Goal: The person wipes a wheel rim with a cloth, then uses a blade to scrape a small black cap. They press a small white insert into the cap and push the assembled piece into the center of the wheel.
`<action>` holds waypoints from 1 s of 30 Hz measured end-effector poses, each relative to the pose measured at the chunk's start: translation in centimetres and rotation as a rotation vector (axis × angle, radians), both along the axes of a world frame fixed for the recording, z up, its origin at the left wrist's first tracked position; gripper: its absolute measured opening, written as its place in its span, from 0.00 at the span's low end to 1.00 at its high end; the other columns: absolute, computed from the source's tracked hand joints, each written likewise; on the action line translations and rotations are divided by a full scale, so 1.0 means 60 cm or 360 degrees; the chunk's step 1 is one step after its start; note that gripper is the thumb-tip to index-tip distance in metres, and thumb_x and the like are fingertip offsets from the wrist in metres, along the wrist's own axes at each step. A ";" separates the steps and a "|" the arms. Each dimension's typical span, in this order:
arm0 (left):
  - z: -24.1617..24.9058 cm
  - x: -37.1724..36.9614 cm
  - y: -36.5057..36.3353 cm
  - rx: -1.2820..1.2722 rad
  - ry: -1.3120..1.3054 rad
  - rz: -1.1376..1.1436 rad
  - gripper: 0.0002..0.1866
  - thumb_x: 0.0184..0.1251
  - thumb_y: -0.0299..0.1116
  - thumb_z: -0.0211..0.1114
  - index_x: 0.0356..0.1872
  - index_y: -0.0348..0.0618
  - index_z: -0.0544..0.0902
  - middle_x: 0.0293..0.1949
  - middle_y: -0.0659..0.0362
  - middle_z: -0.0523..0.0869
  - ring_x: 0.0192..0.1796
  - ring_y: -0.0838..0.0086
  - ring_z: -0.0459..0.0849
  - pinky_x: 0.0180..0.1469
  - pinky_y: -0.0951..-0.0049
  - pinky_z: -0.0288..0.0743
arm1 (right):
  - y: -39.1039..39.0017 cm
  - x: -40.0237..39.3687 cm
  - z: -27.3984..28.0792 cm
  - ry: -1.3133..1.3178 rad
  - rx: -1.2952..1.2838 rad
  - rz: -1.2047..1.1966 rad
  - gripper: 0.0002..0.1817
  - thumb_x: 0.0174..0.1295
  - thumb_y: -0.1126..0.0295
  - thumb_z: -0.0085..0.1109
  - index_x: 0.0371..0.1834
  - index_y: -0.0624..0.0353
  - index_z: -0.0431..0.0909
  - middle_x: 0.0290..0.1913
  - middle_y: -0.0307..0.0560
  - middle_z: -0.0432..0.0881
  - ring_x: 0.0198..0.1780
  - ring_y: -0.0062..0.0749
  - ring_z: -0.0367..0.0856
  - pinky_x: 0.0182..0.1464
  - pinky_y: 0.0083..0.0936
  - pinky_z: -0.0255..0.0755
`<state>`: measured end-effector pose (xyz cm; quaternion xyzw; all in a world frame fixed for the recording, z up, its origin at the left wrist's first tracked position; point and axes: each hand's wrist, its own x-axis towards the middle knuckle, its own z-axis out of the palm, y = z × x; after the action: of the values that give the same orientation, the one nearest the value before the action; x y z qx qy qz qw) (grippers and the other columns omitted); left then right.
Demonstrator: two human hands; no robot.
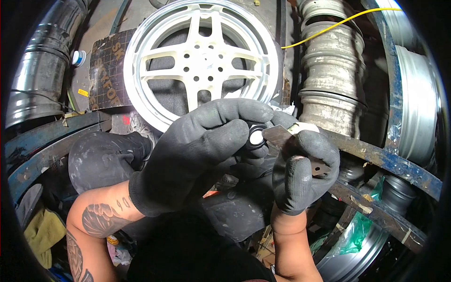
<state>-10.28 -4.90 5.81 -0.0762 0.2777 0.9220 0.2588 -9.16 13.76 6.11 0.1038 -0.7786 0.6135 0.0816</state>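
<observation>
I note the gloved left hand [195,143], its fingers pinching a small dark-rimmed cap [256,137] just short of the white wheel's [205,70] near edge. The gloved right hand [305,176] is clenched around a metal blade [278,137], tip at the cap's rim; contact I cannot confirm.

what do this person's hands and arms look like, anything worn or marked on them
The left hand and right hand wear dark grey gloves with snug cuffs; pale smudges mark the right one. Both forearms are bare, the left tattooed.
</observation>
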 end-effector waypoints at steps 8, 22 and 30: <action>-0.014 0.008 0.001 0.0099 -0.0023 0.0029 0.20 0.65 0.20 0.54 0.58 0.34 0.69 0.44 0.55 0.81 0.43 0.73 0.85 0.44 0.75 0.80 | 0.011 0.006 -0.008 0.0070 0.0173 -0.0026 0.19 0.57 0.67 0.66 0.49 0.63 0.74 0.48 0.45 0.80 0.47 0.27 0.79 0.54 0.26 0.75; -0.015 0.008 -0.003 0.0112 -0.0043 -0.0025 0.20 0.72 0.32 0.57 0.61 0.38 0.68 0.47 0.56 0.81 0.47 0.70 0.85 0.50 0.71 0.78 | -0.010 -0.012 0.014 -0.0044 -0.0037 0.0075 0.14 0.49 0.81 0.58 0.41 0.67 0.82 0.47 0.59 0.85 0.49 0.42 0.84 0.57 0.35 0.75; -0.020 0.011 -0.008 -0.0003 0.0083 -0.0053 0.21 0.69 0.26 0.59 0.61 0.38 0.68 0.47 0.55 0.81 0.48 0.69 0.84 0.50 0.70 0.78 | -0.019 -0.010 0.016 -0.0200 -0.0340 0.0088 0.14 0.50 0.80 0.57 0.42 0.67 0.82 0.47 0.61 0.84 0.50 0.43 0.84 0.57 0.37 0.75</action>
<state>-9.60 -5.38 4.62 -0.0476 0.2864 0.9190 0.2667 -9.76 12.65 7.08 0.0771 -0.7091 0.7004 0.0262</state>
